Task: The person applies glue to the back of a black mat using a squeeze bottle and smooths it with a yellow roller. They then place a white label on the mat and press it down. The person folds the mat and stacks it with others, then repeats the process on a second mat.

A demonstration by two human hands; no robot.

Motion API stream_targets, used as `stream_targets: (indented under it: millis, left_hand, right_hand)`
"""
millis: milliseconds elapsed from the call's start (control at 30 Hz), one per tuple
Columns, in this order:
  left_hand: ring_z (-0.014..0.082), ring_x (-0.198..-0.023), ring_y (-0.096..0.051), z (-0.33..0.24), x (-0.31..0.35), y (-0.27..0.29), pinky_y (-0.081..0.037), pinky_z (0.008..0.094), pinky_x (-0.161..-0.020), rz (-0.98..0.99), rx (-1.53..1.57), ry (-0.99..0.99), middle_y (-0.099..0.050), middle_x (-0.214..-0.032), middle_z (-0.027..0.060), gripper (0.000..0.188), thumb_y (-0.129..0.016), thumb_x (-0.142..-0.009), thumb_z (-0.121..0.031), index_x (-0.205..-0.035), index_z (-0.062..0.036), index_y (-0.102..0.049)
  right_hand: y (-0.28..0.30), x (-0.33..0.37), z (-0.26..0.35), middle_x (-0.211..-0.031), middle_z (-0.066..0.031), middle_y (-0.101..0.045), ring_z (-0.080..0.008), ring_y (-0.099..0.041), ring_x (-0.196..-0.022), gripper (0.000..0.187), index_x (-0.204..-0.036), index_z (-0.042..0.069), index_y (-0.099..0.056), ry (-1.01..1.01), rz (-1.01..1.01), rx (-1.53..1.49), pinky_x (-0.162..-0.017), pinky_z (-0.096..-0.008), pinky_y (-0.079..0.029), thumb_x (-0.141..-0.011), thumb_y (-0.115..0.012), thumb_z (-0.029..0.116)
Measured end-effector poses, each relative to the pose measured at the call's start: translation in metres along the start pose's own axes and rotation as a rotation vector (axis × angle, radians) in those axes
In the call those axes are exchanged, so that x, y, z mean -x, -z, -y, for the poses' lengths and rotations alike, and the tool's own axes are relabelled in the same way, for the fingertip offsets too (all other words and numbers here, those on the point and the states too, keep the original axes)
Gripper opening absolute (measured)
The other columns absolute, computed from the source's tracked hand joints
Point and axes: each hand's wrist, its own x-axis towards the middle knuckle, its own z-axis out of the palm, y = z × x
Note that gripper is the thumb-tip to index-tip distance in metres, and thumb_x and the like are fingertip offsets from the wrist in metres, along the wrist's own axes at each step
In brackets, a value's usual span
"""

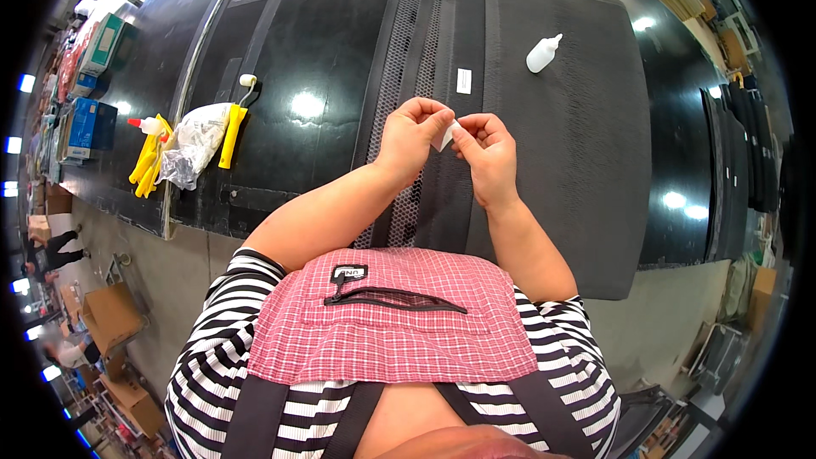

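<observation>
Both hands meet above a dark grey carpet mat (569, 144), pinching a small white label (445, 136) between them. My left hand (410, 138) has thumb and forefinger closed on the label's upper left part. On its other side, my right hand (488, 153) grips an edge with thumb and fingertips. A white rectangular label (464, 81) lies flat on the mat's black band, just beyond my hands. Farther right, a white squeeze bottle (542, 53) with a pointed nozzle lies on the carpet.
Left on the black table (327, 42) are a yellow-handled roller (231, 136), a clear plastic bag (200, 140), yellow gloves (146, 161) and a red-tipped bottle (150, 125). Blue boxes (89, 127) stand at the far left. Dark mats (727, 170) hang at the right. Cartons (115, 314) stand on the floor.
</observation>
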Motion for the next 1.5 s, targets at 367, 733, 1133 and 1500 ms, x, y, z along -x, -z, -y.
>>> stream_targets:
  millis: [367,733,1133,1500]
  left_hand:
    - [0.0139,-0.092,-0.067,0.001,0.009,0.002,-0.055,0.0288,-0.082,0.19,-0.008,0.101,-0.07,-0.101,0.0075,0.023,-0.068,-0.094,-0.002,-0.117,-0.0022,-0.063]
    - [0.015,-0.098,-0.067,0.04,-0.001,0.059,-0.053,0.028,-0.089,0.156,-0.426,-0.338,-0.07,-0.103,0.0063,0.015,-0.058,-0.092,0.01,-0.098,-0.0018,-0.066]
    - [0.0281,-0.096,-0.068,0.043,0.008,0.065,-0.054,0.0362,-0.086,0.183,-0.743,-0.608,-0.07,-0.1,0.0097,0.017,-0.062,-0.083,0.01,-0.093,-0.0035,-0.066]
    - [0.0283,-0.095,-0.068,0.044,0.006,0.063,-0.053,0.036,-0.085,0.188,-0.801,-0.674,-0.069,-0.098,0.0111,0.02,-0.059,-0.08,0.013,-0.092,-0.0024,-0.065]
  right_hand:
    - [0.021,-0.01,-0.009,-0.089,-0.0051,-0.069,-0.0107,-0.063,-0.074,0.006,-0.1,0.002,-0.066,-0.002,-0.036,-0.089,-0.069,-0.0251,-0.051,-0.096,-0.068,0.005]
    - [0.129,-0.157,-0.008,-0.12,-0.0143,-0.065,-0.0285,-0.065,-0.106,0.054,-0.125,0.0,-0.057,0.421,-0.618,0.8,-0.093,-0.0416,-0.053,-0.082,-0.083,0.021]
    - [0.164,-0.126,0.027,-0.099,-0.0106,-0.065,-0.0161,-0.068,-0.081,0.042,-0.132,-0.002,-0.046,0.149,-0.249,0.105,-0.07,-0.0279,-0.058,-0.098,-0.061,0.017]
    - [0.143,-0.118,0.04,-0.081,-0.0046,-0.066,-0.0123,-0.058,-0.068,0.026,-0.096,0.003,-0.07,0.354,-0.28,0.556,-0.062,-0.0298,-0.047,-0.089,-0.077,0.026]
